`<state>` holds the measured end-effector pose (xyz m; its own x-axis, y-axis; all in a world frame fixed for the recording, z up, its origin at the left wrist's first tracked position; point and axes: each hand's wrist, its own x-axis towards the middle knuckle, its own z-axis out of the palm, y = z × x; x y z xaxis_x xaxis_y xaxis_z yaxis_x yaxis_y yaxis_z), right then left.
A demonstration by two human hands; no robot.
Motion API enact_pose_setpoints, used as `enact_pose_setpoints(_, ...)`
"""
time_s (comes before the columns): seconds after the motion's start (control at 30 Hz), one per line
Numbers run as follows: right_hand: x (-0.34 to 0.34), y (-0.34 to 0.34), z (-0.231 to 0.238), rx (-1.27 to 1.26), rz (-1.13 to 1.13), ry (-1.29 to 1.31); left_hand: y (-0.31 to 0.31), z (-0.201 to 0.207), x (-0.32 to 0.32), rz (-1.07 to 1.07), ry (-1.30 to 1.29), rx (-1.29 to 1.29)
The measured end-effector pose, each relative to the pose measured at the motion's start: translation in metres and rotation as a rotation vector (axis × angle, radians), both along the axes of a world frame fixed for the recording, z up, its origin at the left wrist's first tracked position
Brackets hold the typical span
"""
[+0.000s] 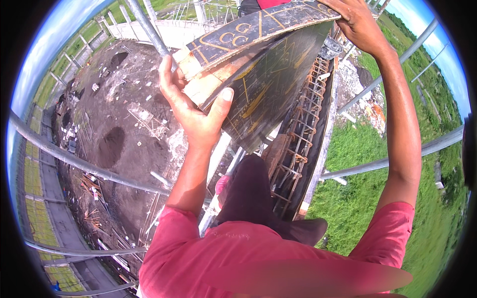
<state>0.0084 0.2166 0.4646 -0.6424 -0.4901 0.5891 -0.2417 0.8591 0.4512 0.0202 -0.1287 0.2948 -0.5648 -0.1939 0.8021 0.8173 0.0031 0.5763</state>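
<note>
A dark plywood formwork panel (278,84) with yellow paint markings and pale raw wood along one edge is tilted up in front of me. My left hand (196,116) grips its near left end, thumb on the dark face and fingers behind the wood. At the far right end, my right hand (355,25) wraps over the top edge. Right beside the panel runs a long beam form holding a rusty rebar cage (300,136). The panel's lower edge is partly hidden behind my dark-trousered knee (248,184).
Metal scaffold pipes (84,161) cross on both sides. A dark bucket (330,48) stands at the far end of the beam form. Far below lie dirt with scattered timber (94,193) and green grass (357,198). Red and dark clothing shows beyond the panel.
</note>
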Motion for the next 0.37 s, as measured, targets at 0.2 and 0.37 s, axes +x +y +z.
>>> enact_pose_setpoints(0.2,-0.009,-0.012,0.004,-0.012,0.117,-0.19,0.007,0.0,-0.003,-0.156,0.037,0.139)
enact_pose_setpoints(0.37,-0.026,-0.014,0.002,0.082,0.18,-0.216,0.013,-0.001,-0.003,-0.238,-0.01,0.222)
